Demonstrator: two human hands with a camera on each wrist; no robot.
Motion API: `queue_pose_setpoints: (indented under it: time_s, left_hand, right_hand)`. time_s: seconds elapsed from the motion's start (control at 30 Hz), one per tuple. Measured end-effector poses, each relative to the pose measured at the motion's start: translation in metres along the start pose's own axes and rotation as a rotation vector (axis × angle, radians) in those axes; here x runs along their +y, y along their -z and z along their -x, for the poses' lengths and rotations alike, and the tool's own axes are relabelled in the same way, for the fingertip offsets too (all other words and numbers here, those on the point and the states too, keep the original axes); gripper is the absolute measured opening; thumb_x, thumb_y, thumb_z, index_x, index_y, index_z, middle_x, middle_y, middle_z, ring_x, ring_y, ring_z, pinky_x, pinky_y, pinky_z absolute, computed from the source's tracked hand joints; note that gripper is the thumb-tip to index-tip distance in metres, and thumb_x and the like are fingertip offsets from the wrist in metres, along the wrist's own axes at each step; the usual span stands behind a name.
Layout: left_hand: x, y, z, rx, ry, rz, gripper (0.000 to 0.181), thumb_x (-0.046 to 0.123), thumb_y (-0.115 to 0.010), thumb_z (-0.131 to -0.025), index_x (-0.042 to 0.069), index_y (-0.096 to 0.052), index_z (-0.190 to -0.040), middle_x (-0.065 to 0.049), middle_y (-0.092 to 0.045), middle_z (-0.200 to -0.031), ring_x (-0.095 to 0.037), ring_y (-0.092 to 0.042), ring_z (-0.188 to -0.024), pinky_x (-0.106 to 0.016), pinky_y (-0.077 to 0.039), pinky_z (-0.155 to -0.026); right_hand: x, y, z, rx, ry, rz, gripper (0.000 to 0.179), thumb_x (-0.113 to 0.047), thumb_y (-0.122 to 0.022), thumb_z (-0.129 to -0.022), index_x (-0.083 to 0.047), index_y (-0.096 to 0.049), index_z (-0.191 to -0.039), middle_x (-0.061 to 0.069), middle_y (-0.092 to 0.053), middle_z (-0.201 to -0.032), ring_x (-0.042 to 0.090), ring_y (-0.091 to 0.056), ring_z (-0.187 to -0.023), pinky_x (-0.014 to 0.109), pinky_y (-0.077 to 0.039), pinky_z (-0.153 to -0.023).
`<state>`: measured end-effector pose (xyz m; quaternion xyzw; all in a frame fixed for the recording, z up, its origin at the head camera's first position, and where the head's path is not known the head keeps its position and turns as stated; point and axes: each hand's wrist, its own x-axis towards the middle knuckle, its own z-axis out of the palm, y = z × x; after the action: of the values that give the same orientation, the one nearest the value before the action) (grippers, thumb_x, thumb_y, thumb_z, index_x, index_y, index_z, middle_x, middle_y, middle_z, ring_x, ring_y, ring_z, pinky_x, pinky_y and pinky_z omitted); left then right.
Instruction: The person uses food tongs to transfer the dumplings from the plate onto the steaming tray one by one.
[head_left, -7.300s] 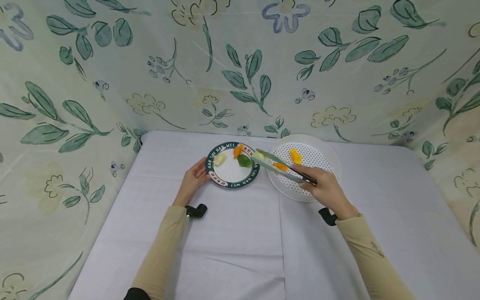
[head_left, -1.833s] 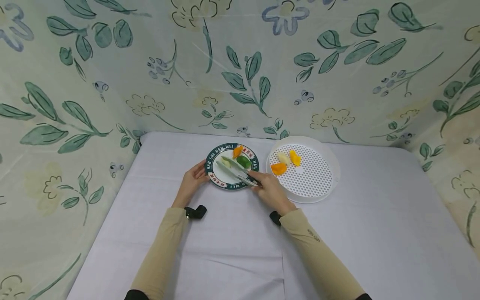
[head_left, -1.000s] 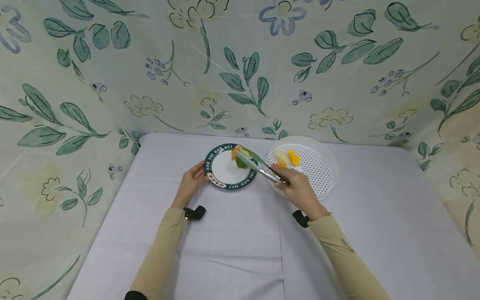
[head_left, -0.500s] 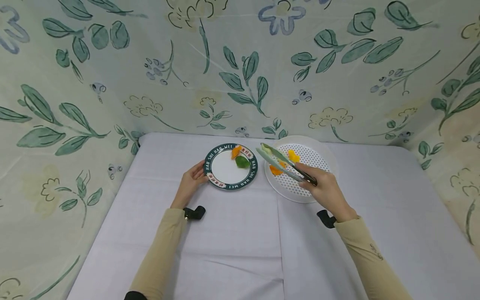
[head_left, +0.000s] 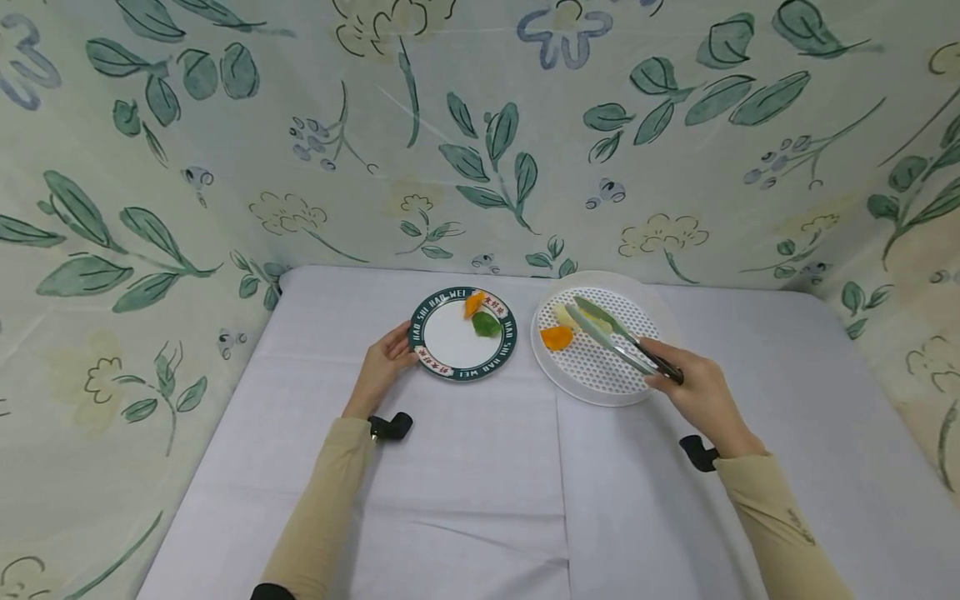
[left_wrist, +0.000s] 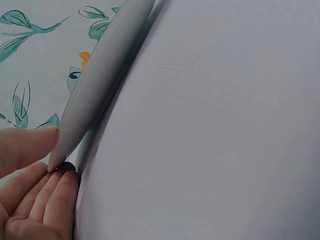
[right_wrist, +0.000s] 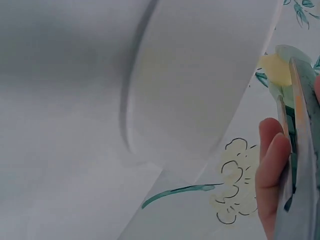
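Observation:
My left hand grips the left rim of a white plate with a dark green lettered border. In the left wrist view its thumb lies over the rim, fingers underneath. On the plate lie an orange piece and a green piece of what looks like cut vegetable. My right hand holds metal tongs by their black handle, tips low over a round white perforated tray. Pale and yellow pieces show around the tips, partly hidden by the tongs. An orange piece lies on the tray's left side.
A white cloth covers the table, with fold lines near the middle. Plate and tray stand side by side toward the far edge, a narrow gap between them. Directly behind rises a leaf-and-flower patterned cloth, which also encloses the left and right sides.
The tongs have picked a pale piece off the plate and carried it right, over the tray. Earlier, another pale piece went from tongs to tray. My left hand stays at the plate.

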<state>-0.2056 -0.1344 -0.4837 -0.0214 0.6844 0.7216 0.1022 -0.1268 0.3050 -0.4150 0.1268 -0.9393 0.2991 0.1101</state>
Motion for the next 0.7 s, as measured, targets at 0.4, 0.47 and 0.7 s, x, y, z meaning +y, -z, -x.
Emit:
queue_pose_setpoints:
  time_s: [0.4, 0.47, 0.7]
  left_hand:
    - [-0.003, 0.001, -0.001, 0.006, 0.011, 0.016, 0.065, -0.015, -0.057, -0.087, -0.002, -0.033, -0.146, -0.020, -0.032, -0.150, -0.027, -0.037, -0.134, -0.021, -0.042, -0.102]
    - [-0.010, 0.003, -0.005, 0.010, 0.008, 0.010, 0.065, -0.014, -0.057, -0.087, -0.001, -0.034, -0.146, -0.019, -0.032, -0.150, -0.026, -0.038, -0.134, -0.020, -0.042, -0.102]
    - [-0.018, 0.004, -0.010, 0.031, -0.021, -0.016, 0.065, -0.012, -0.059, -0.086, 0.001, -0.036, -0.146, -0.018, -0.036, -0.148, -0.025, -0.041, -0.132, -0.018, -0.043, -0.100]
  right_hand:
    - [0.020, 0.000, 0.012, -0.007, -0.027, 0.051, 0.054, 0.014, -0.074, -0.071, 0.007, -0.060, -0.123, 0.032, -0.057, -0.119, 0.050, -0.054, -0.107, 0.061, -0.048, -0.086]
    - [0.019, -0.001, 0.012, -0.012, -0.035, 0.054, 0.055, 0.014, -0.074, -0.070, 0.008, -0.060, -0.123, 0.033, -0.057, -0.119, 0.051, -0.054, -0.108, 0.061, -0.048, -0.086]
    - [0.015, -0.002, 0.011, -0.003, -0.045, 0.052, 0.055, 0.014, -0.074, -0.071, 0.009, -0.058, -0.123, 0.034, -0.057, -0.118, 0.050, -0.055, -0.106, 0.060, -0.050, -0.084]
